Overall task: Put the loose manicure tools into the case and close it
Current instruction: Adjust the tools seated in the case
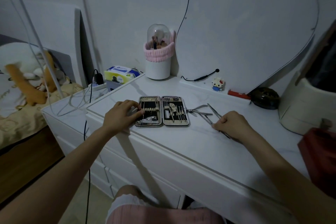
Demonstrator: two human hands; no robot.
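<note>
The manicure case (162,111) lies open flat on the white dresser top (181,138), with several metal tools strapped into both halves and a nail clipper (148,120) in the left half. My left hand (122,114) rests on the case's left half, fingers curled over the tool row. Right of the case lie loose tools: cuticle nippers (198,110) and long slim metal tools (213,112). My right hand (231,125) pinches one slim metal tool (211,122) at the dresser surface, its tip pointing toward the case.
A white brush holder with a pink band (158,54) stands at the back. A small figurine (218,83), a red lighter-like object (238,94) and a dark round object (264,98) sit at the back right. A white container (307,103) stands far right. Cables hang at left.
</note>
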